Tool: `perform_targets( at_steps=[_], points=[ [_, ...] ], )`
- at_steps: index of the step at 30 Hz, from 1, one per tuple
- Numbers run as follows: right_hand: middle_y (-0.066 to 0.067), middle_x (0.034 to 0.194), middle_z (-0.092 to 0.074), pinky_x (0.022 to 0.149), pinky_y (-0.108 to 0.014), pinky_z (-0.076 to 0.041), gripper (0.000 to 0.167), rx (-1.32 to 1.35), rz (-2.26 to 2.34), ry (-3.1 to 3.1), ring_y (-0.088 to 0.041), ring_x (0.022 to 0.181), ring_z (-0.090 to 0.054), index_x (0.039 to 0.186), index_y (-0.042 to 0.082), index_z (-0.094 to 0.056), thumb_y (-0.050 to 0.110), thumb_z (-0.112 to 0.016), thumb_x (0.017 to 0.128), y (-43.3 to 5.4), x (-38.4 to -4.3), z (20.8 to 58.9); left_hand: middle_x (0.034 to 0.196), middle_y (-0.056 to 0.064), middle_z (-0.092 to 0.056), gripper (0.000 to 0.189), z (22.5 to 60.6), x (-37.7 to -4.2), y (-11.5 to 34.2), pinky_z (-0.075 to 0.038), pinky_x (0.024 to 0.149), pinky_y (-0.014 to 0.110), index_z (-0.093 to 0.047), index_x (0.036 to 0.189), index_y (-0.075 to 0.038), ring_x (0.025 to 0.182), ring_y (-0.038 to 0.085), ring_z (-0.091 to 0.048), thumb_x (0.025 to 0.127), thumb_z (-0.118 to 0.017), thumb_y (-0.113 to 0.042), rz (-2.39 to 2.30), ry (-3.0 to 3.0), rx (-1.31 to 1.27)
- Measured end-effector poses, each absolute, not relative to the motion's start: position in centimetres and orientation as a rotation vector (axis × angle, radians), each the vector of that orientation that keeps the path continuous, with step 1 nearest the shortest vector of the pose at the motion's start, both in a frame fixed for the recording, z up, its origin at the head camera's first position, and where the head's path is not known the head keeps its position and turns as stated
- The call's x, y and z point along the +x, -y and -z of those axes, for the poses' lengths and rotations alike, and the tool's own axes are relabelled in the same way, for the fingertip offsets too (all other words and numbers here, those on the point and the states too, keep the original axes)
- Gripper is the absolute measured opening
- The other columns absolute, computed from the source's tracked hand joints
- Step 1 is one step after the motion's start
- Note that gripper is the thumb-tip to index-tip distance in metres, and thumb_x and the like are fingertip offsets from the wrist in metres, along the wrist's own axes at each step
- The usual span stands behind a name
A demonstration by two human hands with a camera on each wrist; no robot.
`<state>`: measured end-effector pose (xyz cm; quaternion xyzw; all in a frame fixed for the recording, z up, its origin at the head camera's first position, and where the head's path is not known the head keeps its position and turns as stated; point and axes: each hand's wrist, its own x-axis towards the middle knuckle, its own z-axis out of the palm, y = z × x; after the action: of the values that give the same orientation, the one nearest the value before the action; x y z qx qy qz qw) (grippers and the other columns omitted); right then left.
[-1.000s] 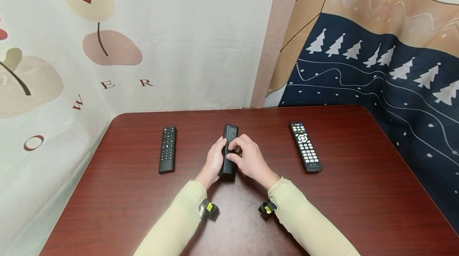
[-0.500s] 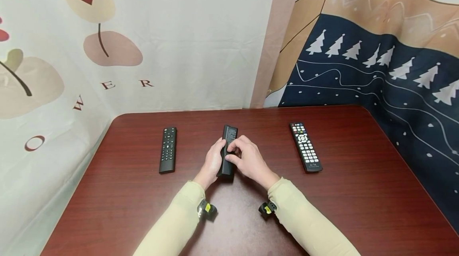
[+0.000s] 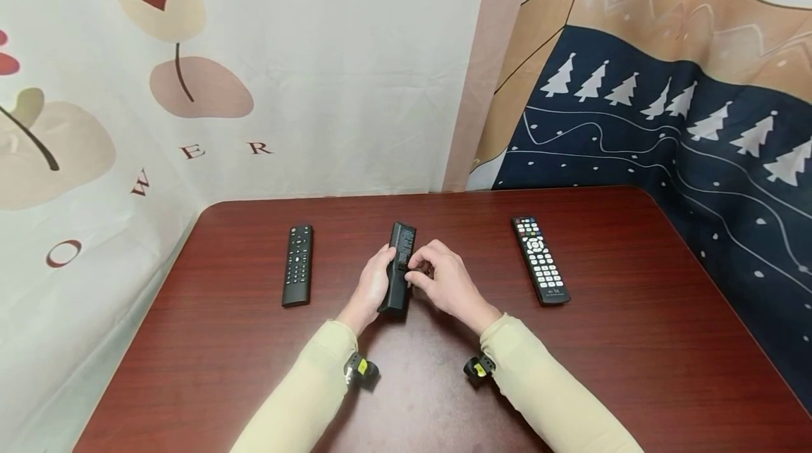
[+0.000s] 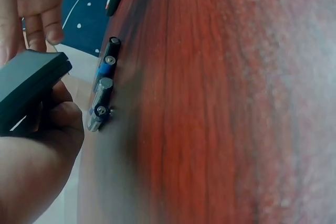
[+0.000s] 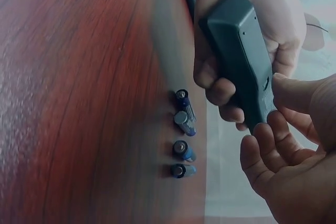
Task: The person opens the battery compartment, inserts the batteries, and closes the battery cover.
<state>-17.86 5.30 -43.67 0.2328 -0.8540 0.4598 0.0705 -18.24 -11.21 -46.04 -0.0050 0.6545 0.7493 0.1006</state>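
My left hand (image 3: 371, 285) holds a black remote control (image 3: 396, 294) over the middle of the table, its labelled back facing up. In the right wrist view, the fingers curl round the remote's body, and a small latch notch (image 5: 266, 83) shows on its back. My right hand (image 3: 449, 285) is at the remote's right edge, thumb and fingers loosely bent, thumb tip right beside the notch. Several small batteries (image 5: 184, 150) lie in a row on the table beyond the remote; the head view does not show them. In the left wrist view, the batteries (image 4: 106, 84) appear past the left hand.
A second black remote (image 3: 297, 266) lies to the left on the brown table (image 3: 241, 368). Another remote (image 3: 541, 259) with white buttons lies to the right. Printed cloths (image 3: 355, 72) hang behind the table's far edge. Each wrist carries a small camera.
The remote and my left hand have shifted slightly left. My right thumb and fingers have come off the remote's back to its right edge.
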Motion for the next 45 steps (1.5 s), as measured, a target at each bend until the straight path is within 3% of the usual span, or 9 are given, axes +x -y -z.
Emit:
perform_targets(
  at_steps=[8,16,30,36,45],
  points=[
    [-0.006,0.091,-0.060,0.068,-0.024,-0.049,0.012,0.689,-1.369,2.596,-0.014,0.076,-0.057,0.089,0.008,-0.071,0.004,-0.081,0.086,-6.2,-18.0,43.6,0.096,0.014,-0.063,0.042,45.7,-18.3,11.5,-0.051,0.061,0.027,-0.048,0.136,0.003,0.071,0.017,-0.060,0.109,-0.030,-0.024,-2.176,-1.976,-0.129],
    [-0.006,0.095,-0.061,0.073,-0.030,-0.054,0.008,0.679,-1.347,2.633,-0.018,0.082,-0.062,0.090,0.009,-0.072,0.007,-0.080,0.089,-7.4,-18.2,43.7,0.104,0.024,-0.062,0.043,45.4,-18.4,12.1,-0.049,0.062,0.027,-0.050,0.135,0.002,0.074,0.020,-0.057,0.110,-0.028,-0.025,-2.081,-2.106,-0.135],
    [-0.002,0.096,-0.061,0.075,-0.034,-0.056,0.007,0.617,-1.335,2.668,-0.015,0.082,-0.063,0.092,0.010,-0.072,0.008,-0.079,0.091,-9.4,-18.2,44.0,0.111,0.024,-0.062,0.038,45.2,-18.8,13.4,-0.046,0.070,0.030,-0.053,0.124,0.000,0.079,0.020,-0.055,0.112,-0.032,-0.028,-1.901,-2.327,-0.133],
    [-0.003,0.096,-0.062,0.073,-0.030,-0.054,0.007,0.594,-1.314,2.667,-0.014,0.080,-0.061,0.091,0.010,-0.073,0.009,-0.079,0.090,-10.3,-18.3,44.2,0.113,0.020,-0.064,0.039,45.0,-18.9,14.0,-0.043,0.081,0.034,-0.057,0.124,-0.002,0.095,0.028,-0.055,0.111,-0.036,-0.032,-1.758,-2.480,-0.165],
    [-0.001,0.095,-0.062,0.072,-0.028,-0.052,0.009,0.556,-1.244,2.675,-0.014,0.079,-0.059,0.091,0.011,-0.072,0.010,-0.081,0.089,-11.9,-18.6,44.4,0.121,0.020,-0.063,0.042,44.9,-19.1,14.8,-0.044,0.081,0.035,-0.056,0.132,-0.004,0.099,0.030,-0.057,0.108,-0.047,-0.037,-1.659,-2.550,-0.219]
  ],
)
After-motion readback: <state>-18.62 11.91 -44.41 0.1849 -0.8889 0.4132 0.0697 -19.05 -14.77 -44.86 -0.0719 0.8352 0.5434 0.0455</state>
